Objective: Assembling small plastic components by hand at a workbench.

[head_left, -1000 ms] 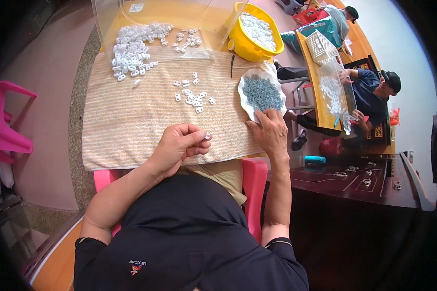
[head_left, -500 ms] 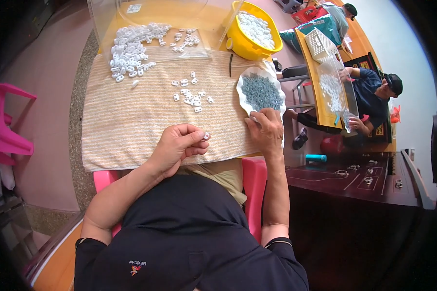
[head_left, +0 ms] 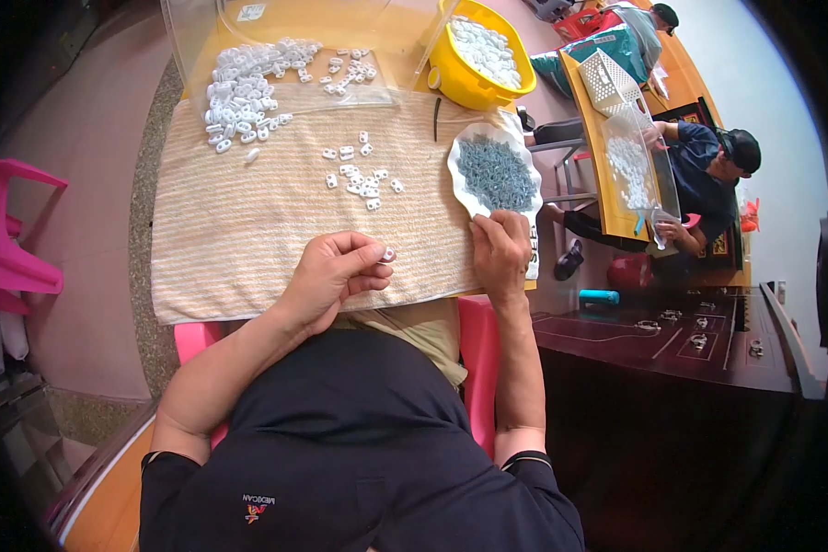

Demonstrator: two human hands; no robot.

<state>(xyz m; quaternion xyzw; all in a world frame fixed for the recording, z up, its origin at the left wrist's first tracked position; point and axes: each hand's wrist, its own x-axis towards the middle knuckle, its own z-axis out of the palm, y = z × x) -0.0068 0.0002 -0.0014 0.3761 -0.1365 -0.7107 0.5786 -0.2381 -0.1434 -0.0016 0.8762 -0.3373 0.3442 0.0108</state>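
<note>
Between thumb and index finger of my left hand (head_left: 336,281) is a small white two-holed plastic piece (head_left: 389,255), held low over the striped towel (head_left: 235,230). My right hand (head_left: 503,258) is at the near edge of a scalloped white dish (head_left: 454,175), its fingers drawn together and pointing down. Whatever those fingertips may hold is hidden. Many tiny grey-blue translucent parts (head_left: 497,173) fill the dish. Several loose white two-holed pieces (head_left: 369,190) lie on the towel beyond my left hand.
Farther off, a clear plastic bin (head_left: 377,103) lies open toward me, with a heap of white pieces (head_left: 244,87) spilling out. A yellow basin (head_left: 469,90) of white pieces stands beside it. A thin dark strip (head_left: 436,120) lies on the towel. At right, another person (head_left: 699,175) works at a table.
My right hand has drawn back slightly from the grey-blue parts to the dish's near edge. My left hand stays nearly in place, still pinching the white piece.
</note>
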